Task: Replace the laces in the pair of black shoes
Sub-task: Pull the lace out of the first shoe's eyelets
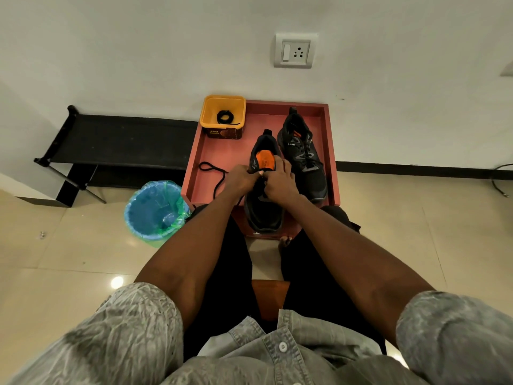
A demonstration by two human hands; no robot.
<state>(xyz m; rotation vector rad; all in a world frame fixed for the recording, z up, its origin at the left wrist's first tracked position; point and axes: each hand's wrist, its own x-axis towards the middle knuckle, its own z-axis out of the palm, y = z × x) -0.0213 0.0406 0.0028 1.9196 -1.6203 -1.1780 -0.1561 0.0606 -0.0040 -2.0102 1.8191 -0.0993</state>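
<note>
Black shoes (302, 157) with orange insoles, grey side markings; black lace (215, 179) on a dusty-red tray (331, 151); yellow tub (223, 115), brown printed label, black coiled lace (225, 117) inside; blue bin (155, 211), green liner; grey crinkled sleeves (458, 337); beige glossy floor tiles (402, 218); white wall (138, 51), black skirting.

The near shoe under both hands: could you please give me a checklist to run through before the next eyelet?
1. Near shoe sits on the red tray: ok.
2. Left hand grips the lace: ok.
3. Right hand steadies the shoe's tongue area: ok.
4. Lace tip lined up with an eyelet: cannot tell, hidden by fingers.
5. Spare coiled lace waits in the yellow tub: ok.
</note>
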